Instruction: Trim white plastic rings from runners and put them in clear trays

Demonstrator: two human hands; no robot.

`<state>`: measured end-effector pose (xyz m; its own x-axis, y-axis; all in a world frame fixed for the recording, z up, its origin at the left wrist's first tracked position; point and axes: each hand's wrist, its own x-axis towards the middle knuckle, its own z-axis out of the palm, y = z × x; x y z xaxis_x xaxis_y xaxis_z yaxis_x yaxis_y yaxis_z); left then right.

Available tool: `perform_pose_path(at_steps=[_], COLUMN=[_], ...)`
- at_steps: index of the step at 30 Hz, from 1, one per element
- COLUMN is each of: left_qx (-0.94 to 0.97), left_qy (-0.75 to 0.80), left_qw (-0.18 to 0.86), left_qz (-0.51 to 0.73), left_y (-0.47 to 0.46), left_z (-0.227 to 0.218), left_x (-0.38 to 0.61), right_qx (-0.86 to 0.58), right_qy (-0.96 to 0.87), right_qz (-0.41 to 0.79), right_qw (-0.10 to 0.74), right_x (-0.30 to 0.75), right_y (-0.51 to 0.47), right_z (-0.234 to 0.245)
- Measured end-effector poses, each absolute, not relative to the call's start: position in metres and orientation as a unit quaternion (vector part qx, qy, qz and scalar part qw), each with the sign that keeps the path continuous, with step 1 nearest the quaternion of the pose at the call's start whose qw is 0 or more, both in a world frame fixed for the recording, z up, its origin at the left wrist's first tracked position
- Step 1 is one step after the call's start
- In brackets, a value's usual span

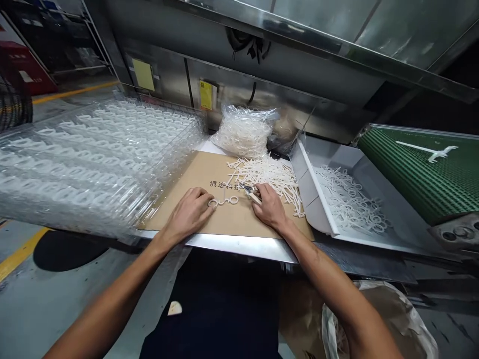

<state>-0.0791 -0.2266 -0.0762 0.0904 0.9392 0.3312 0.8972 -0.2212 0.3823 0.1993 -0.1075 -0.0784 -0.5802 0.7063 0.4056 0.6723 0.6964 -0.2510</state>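
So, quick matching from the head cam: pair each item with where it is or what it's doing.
Items:
1. left hand
2. right hand
3. clear bag of white plastic parts
4. green conveyor belt

States:
A. holding small cutters at a loose white pile
B. fingertips at a white ringed plastic part on the cardboard sheet
C. far right, beyond the metal tray
D. behind the pile, near the steel panel

Pairs: 1-B, 2-A, 3-D, 4-C

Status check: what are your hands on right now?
Left hand on white plastic ring piece, on cardboard sheet. Right hand gripping small cutters, beside loose white plastic pieces.
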Motion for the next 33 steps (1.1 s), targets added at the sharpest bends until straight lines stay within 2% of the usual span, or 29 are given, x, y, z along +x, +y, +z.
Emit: perform_pose_path(at_steps=[6,12,19,25,29,33], left_qx=[0.710,0.651,0.595,0.574,0.562,0.568], left_qy=[0.620,0.589,0.563,0.547,0.544,0.548], left_qw=[0.078,0.035,0.058,0.060,0.049,0.032], left_qz=[0.324,0.478,0.571,0.606,0.621,0.613], left_y=[-0.230,-0.236,-0.247,-0.239,-0.232,-0.231], left_z=[-0.072,-0.070,-0.066,-0.063,-0.064,-0.066], left_x=[-0.072,-0.066,-0.048,-0.036,-0.032,-0.031], right_qx=[-0.382,-0.375,-0.348,-0.325,-0.338,-0.329], right_qy=[-0.889,-0.880,-0.846,-0.760,-0.658,-0.629], right_qz=[0.063,0.141,0.345,0.528,0.635,0.670], right_qw=[0.243,0.254,0.212,0.197,0.224,0.216], right_x=[0.199,0.198,0.204,0.200,0.209,0.220], right_y=[-0.110,-0.118,-0.129,-0.130,-0.131,-0.135], right_z=[-0.072,-0.045,-0.010,-0.019,-0.023,-0.025])
